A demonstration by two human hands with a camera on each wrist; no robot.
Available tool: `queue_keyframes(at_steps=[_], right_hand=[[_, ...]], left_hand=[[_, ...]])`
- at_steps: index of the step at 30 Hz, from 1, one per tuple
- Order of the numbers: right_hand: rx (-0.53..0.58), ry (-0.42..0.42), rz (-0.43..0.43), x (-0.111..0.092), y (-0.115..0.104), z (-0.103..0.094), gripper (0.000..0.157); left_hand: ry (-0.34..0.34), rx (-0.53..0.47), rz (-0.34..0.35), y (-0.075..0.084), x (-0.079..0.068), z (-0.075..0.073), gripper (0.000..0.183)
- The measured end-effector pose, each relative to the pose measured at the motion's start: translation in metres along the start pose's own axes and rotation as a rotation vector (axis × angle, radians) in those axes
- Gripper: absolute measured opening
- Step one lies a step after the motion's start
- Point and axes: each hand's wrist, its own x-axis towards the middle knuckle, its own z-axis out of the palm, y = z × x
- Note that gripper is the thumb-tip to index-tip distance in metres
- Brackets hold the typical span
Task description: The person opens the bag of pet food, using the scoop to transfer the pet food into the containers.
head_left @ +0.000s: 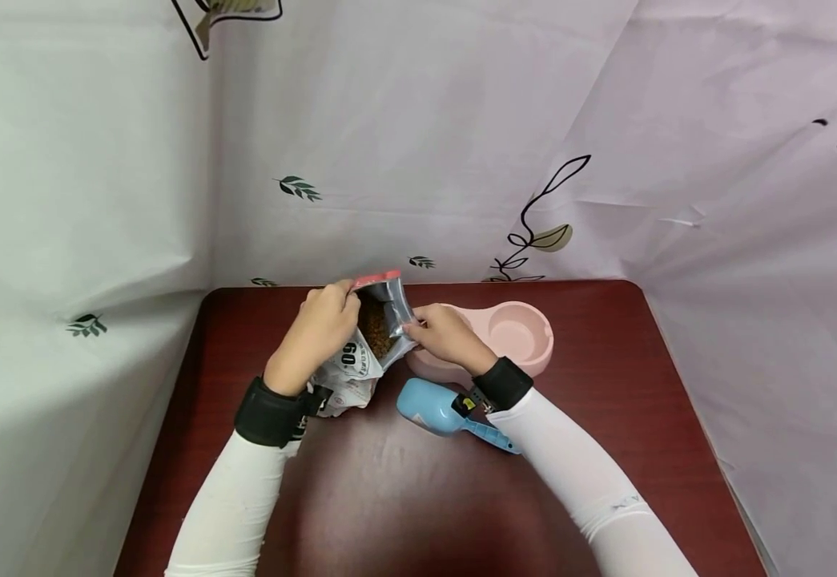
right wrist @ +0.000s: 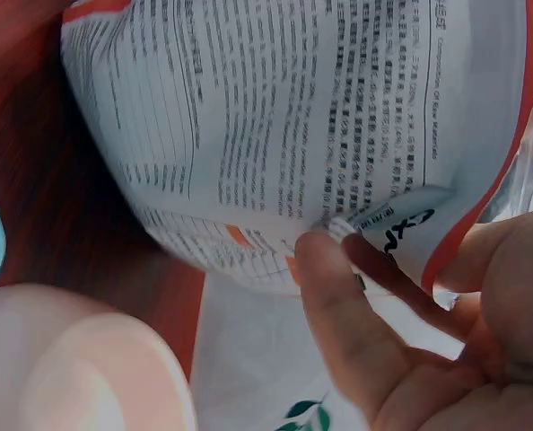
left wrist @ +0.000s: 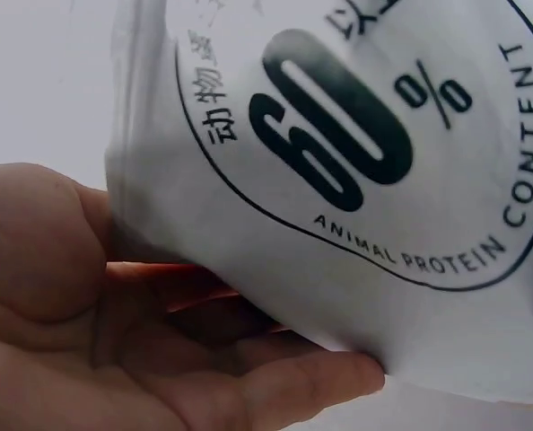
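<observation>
A white pet food bag (head_left: 349, 365) with a silver lining and a red top edge gapes at its mouth, showing brown kibble (head_left: 376, 324) inside. My left hand (head_left: 326, 320) grips the left side of the opening. In the left wrist view the bag's printed front (left wrist: 338, 162) reads "60% animal protein content". My right hand (head_left: 447, 332) pinches the right edge of the opening. The right wrist view shows thumb and fingers at the red-edged rim, beside the text-covered back panel (right wrist: 266, 117).
A pink double bowl (head_left: 533, 361) stands behind and right of the bag, partly hidden by my right hand. A light blue scoop (head_left: 428, 405) lies in front of it, handle toward my right wrist. Patterned white cloth (head_left: 404, 144) hangs behind the dark red table (head_left: 605, 385).
</observation>
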Motion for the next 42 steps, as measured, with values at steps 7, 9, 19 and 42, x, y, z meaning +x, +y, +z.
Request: queue_keyframes(at_steps=[7,9,19,42], right_hand=[[0.016,0.105,-0.020,-0.012,0.020,0.000,0.013],[0.089,0.095,0.016,-0.018,0.027,0.000,0.013],[0.268,-0.007,0.045,-0.044,0.050,-0.007,0.028],[0.530,-0.144,-0.108,-0.090,0.074,0.047,0.094]], left_hand=[[-0.015,-0.027,0.088,0.005,0.001,0.020,0.040],[-0.020,-0.036,0.130,0.004,0.001,0.024,0.036],[-0.058,-0.086,0.133,-0.005,-0.005,0.024,0.047],[-0.070,0.032,0.217,0.008,-0.007,0.044,0.048]])
